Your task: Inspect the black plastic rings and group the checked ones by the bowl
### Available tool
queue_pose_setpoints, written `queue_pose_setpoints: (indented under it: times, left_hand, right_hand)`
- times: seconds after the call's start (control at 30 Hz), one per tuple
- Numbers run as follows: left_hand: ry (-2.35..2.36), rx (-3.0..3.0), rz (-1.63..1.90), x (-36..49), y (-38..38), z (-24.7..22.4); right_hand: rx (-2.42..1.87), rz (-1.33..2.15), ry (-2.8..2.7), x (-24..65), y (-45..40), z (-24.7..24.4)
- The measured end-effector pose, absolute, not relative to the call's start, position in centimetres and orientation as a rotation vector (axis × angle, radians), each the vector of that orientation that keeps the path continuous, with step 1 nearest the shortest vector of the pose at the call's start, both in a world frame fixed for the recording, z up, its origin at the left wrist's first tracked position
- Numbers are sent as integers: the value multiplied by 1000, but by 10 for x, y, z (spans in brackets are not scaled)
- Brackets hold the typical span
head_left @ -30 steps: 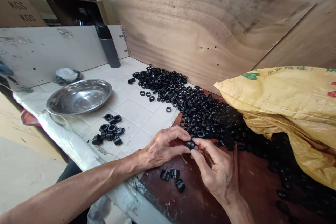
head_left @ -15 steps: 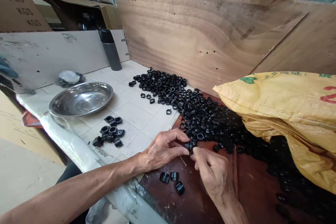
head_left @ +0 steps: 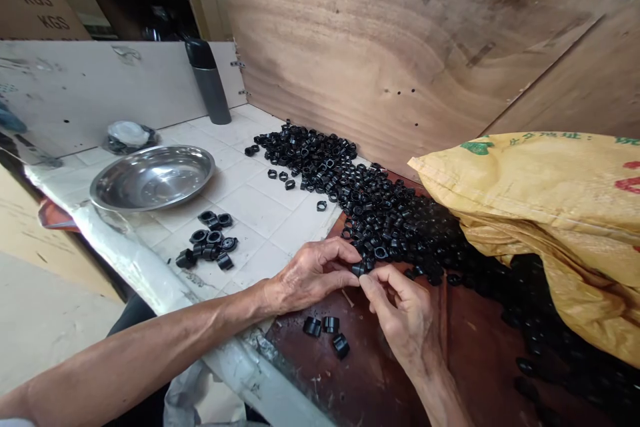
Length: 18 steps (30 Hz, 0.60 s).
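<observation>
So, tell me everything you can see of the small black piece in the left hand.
The small black piece looks like plastic with a slight sheen. The left hand pinches it between thumb and forefinger, and the right hand appears to touch its lower right edge. It is held by the near edge of the black pile, above the red-brown surface. Fingers hide much of it, so its shape and tilt cannot be told.

Soft light, bright glints in the steel bowl [head_left: 153, 180], deep shadow below the yellow sack [head_left: 540, 193].

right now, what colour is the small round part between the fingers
That round part is black, clearest in the head view.
</observation>
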<state>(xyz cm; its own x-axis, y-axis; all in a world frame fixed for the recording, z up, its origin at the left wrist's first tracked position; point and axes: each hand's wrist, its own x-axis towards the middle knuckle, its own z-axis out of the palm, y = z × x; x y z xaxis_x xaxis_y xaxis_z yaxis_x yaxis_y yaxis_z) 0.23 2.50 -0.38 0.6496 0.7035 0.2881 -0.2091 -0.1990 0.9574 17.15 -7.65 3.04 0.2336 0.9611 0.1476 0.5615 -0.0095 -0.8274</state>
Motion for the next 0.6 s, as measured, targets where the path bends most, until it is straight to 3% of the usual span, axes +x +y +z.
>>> queue_pose_setpoints:
  times: [0.23,0.4,0.5,0.6]
  left_hand:
    - [349,1821,894,-2,32,-2]
    - [213,2140,557,-15,41,19]
    - [314,2314,301,-18,41,21]
    - [491,2371,281,-11,39,11]
  right_hand:
    - [-1676,809,-1229,160,-76,24]
    - [-1874,1043,-1301,183,-72,31]
    - [-2171,713,-1333,223,-74,31]
    - [-2403,412,-1259,259,-80,26]
